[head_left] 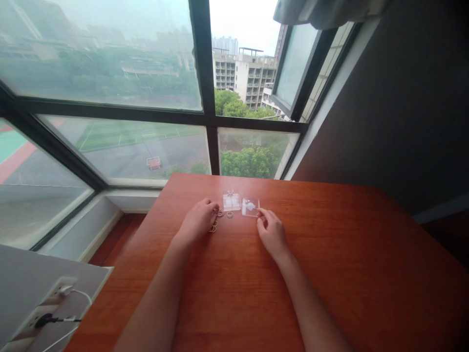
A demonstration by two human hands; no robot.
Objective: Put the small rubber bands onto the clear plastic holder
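Small pale rings lie in a loose group on the wooden table, among them a ring (229,214) by itself and a few overlapping rings (213,227). My left hand (198,218) is over this group, fingertips pinched together beside another ring (220,213); what is between them, if anything, is too small to make out. Behind the rings sits a clear plastic box (231,201) with dividers inside. To its right is a flat clear plastic piece (250,207) with a whitish patch. My right hand (271,231) pinches its right edge between thumb and fingers.
The reddish-brown wooden table (340,254) stretches widely to the right and towards me. Its far edge meets large dark-framed windows (208,88), one pane swung outward. At the lower left, plugs and cables sit in a wall socket (47,313).
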